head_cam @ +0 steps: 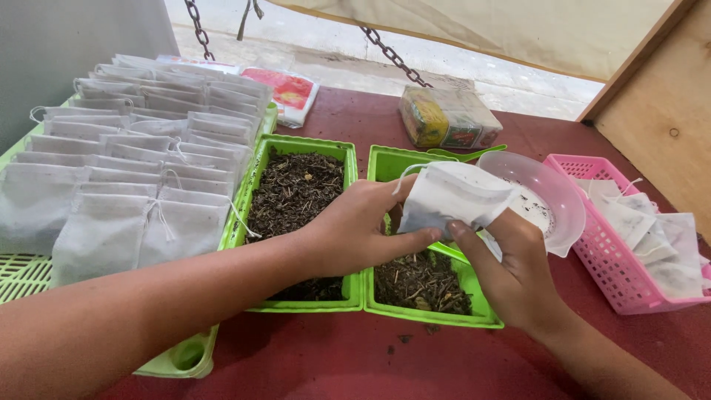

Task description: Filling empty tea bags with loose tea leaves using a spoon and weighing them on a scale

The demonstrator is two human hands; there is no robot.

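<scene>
Presently, both hands hold one small white drawstring pouch [452,198] above the right green tray [385,164]. The left hand [354,226] grasps the pouch at its left edge, thumb stretched beneath it and fingers curled over the top. The right hand [515,270] pinches the pouch's lower right corner between thumb and fingers. Whether the mouth of the pouch is open cannot be told. A white drawstring loops from its upper left corner.

The right green tray holds dark dried leaf matter at its near end. Just beside it on the left, touching along the rim, stands the left green tray [300,144], filled with the same dark material. Behind the pouch, a clear plastic bowl [552,189] sits tilted, partly over the right tray, with dark specks inside. A green spoon [466,154] lies at the far rim of that tray.

To the far left, rows of flat white pouches [133,148] overlap on a pale green rack [26,274]. To the right, a pink basket [615,274] contains several white pouches. Wrapped packets [448,118] rest at the far side of the dark red table [355,355].
</scene>
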